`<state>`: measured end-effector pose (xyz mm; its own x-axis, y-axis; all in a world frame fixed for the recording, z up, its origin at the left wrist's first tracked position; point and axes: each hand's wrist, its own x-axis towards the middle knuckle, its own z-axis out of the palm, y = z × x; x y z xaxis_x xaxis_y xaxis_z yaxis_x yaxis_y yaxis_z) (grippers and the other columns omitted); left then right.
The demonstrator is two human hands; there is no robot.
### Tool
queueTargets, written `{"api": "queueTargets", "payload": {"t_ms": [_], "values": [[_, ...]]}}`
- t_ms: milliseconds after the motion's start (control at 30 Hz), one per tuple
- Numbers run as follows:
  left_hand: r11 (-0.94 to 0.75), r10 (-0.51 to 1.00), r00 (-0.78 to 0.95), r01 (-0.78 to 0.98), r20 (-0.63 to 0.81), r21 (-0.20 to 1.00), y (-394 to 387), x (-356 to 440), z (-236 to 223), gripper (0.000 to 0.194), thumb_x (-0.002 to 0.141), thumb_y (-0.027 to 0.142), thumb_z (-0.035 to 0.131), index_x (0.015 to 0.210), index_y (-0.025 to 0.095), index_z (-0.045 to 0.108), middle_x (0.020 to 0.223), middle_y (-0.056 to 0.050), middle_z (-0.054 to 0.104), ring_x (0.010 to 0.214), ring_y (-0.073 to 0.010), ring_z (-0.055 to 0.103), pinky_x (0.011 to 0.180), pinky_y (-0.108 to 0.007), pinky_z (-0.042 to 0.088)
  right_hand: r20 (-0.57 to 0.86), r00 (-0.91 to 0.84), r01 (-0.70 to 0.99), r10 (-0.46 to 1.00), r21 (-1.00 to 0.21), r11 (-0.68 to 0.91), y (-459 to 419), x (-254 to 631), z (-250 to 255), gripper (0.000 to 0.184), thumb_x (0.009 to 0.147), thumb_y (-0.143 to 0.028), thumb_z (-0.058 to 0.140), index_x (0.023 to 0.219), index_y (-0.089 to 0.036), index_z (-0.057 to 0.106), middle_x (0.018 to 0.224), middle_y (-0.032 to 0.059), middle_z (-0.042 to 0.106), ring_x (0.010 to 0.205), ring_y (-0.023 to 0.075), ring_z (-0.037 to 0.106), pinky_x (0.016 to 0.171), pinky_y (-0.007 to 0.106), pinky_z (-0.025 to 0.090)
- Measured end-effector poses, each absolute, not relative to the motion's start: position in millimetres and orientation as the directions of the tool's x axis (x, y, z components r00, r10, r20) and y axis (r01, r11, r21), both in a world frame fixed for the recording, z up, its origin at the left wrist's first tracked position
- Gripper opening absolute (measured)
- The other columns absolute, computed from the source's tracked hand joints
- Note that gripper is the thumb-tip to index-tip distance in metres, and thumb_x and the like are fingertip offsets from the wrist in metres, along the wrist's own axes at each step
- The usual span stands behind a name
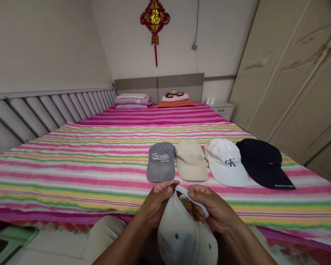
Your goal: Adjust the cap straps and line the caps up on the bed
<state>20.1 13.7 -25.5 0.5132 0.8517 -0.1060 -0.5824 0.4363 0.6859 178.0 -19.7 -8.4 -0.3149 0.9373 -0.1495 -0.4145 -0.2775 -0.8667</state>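
Pale grey cap sits low in the middle of the view, held over the person's lap just in front of the near edge of the bed, its crown toward the camera and its back strap raised on top. Both hands are clamped on that strap: the left hand pinches its left end between thumb and fingers, and the right hand grips the strap a little further along, so the 2 hands sit close together with only a short piece of strap between them. On the striped sheet just beyond the hands, 4 caps lie in a row with brims toward the camera: a dark grey cap with white lettering, a beige cap touching it, a white cap with a dark logo, and a black cap overlapping the white one's edge. Folded purple bedding and a pink pillow rest at the headboard, under a red wall ornament. A wardrobe stands to the right.
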Motion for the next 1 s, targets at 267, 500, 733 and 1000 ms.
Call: {"api": "queueTargets", "payload": {"t_ms": [267,500,733,1000], "values": [[0.381,0.879,0.469,-0.579,-0.088,0.72,10.3,18.3,-20.1,0.03,0.056,0.016,0.074,0.085,0.012,0.067,0.07,-0.006,0.069,0.059,-0.0128,0.061,0.059,-0.023,0.046,-0.152,-0.299,-0.364,0.942,-0.894,-0.26,-20.6,175.8,-5.8,0.026,0.068,-0.034,0.063,0.055,-0.015,0.05,0.03,-0.0065,0.044,0.025,0.0037,0.031,0.033,0.018,0.022],[0.336,0.88,0.463,-0.458,-0.102,0.823,8.1,15.7,-17.0,0.029,0.056,0.021,0.074,0.083,0.014,0.068,0.066,-0.004,0.067,0.055,-0.0131,0.059,0.054,-0.025,0.044,-0.143,-0.287,-0.217,0.947,-0.953,-0.21,-20.0,176.1,0.8,0.033,0.068,-0.043,0.061,0.055,-0.015,0.051,0.034,-0.0042,0.047,0.031,0.0051,0.035,0.035,0.019,0.024],[0.246,0.886,0.459,-0.333,-0.071,0.91,8.1,13.8,-13.8,0.027,0.058,0.028,0.073,0.08,0.014,0.066,0.058,0.001,0.058,0.041,-0.004,0.043,0.041,-0.016,0.03,-0.17,-0.278,-0.189,0.946,-0.955,-0.227,-19.3,176.5,4.3,0.03,0.065,-0.041,0.063,0.055,-0.015,0.053,0.031,-0.005,0.046,0.027,0.0045,0.033,0.034,0.019,0.022],[0.229,0.864,0.504,-0.367,-0.014,0.902,6.3,14.5,-20.6,0.023,0.062,0.026,0.07,0.082,0.016,0.065,0.068,-0.001,0.058,0.055,-0.0078,0.05,0.052,-0.019,0.036,-0.167,-0.334,-0.185,0.928,-0.954,-0.238,-18.4,177.8,2.6,0.027,0.063,-0.036,0.063,0.052,-0.014,0.054,0.032,-0.0053,0.046,0.027,0.0042,0.033,0.033,0.018,0.024]]}}
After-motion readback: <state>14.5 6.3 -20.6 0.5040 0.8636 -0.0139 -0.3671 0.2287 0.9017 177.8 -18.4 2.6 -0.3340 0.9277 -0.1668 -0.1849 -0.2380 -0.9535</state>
